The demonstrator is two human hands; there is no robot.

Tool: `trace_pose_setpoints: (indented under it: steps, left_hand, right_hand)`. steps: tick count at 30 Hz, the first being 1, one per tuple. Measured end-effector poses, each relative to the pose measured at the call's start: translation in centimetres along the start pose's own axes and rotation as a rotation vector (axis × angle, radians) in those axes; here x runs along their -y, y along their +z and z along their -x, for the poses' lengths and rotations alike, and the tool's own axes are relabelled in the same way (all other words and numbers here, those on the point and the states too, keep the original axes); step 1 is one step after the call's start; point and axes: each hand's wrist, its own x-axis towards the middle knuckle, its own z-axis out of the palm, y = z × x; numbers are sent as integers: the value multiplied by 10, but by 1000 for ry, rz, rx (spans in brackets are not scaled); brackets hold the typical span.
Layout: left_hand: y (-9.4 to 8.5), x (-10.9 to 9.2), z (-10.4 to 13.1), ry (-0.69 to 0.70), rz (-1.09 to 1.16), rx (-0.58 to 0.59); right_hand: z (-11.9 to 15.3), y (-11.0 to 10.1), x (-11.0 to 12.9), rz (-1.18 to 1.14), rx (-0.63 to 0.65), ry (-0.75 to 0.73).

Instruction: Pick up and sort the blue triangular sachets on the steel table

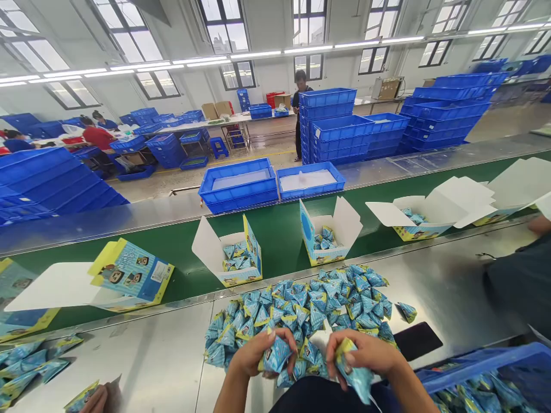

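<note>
My left hand (262, 353) is closed around a blue and yellow pyramid-shaped packet (276, 354) at the near edge of a heap. In my right hand (365, 353) is another such packet (356, 373), gripped between thumb and fingers and tilted downward. A broad pile of the same packets (301, 304) spreads over the metal table (167, 355) just beyond both hands. Open printed boxes with packets inside stand past the pile, one box (241, 278) to the left and another (329, 256) to the right.
A green conveyor belt (279, 229) crosses ahead, carrying more open boxes (417, 229). A dark flat object (418, 342) lies right of the pile, near a blue crate (486, 361) of packets. Another person's hand (95, 398) holds a packet at lower left; a person's sleeve (520, 287) is at right.
</note>
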Motion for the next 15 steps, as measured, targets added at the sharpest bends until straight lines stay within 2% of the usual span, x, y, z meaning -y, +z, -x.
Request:
trace_pose_setpoints:
  steps: [2,5,6,9,10,12,13,15]
  left_hand:
    - [5,3,-11,14,-12,-47]
    - [8,9,-24,63,120,60]
    - [7,12,-28,63,151,69]
    - [7,18,-38,29,134,-79]
    - [7,21,-41,44,156,-95]
    - [9,25,-48,103,246,-43]
    - [10,28,-51,116,268,-30]
    - [13,34,-60,88,232,-77]
  right_hand:
    - [7,-8,1,48,-22,-6]
    - [12,-15,5,-47,82,-10]
    - [13,-17,6,-15,67,6]
    - [16,-20,9,219,-4,51]
    - [17,-22,8,207,29,41]
    - [20,-26,5,74,109,5]
    - [22,-29,2,15,113,-6]
    - [27,-37,-4,-66,79,-8]
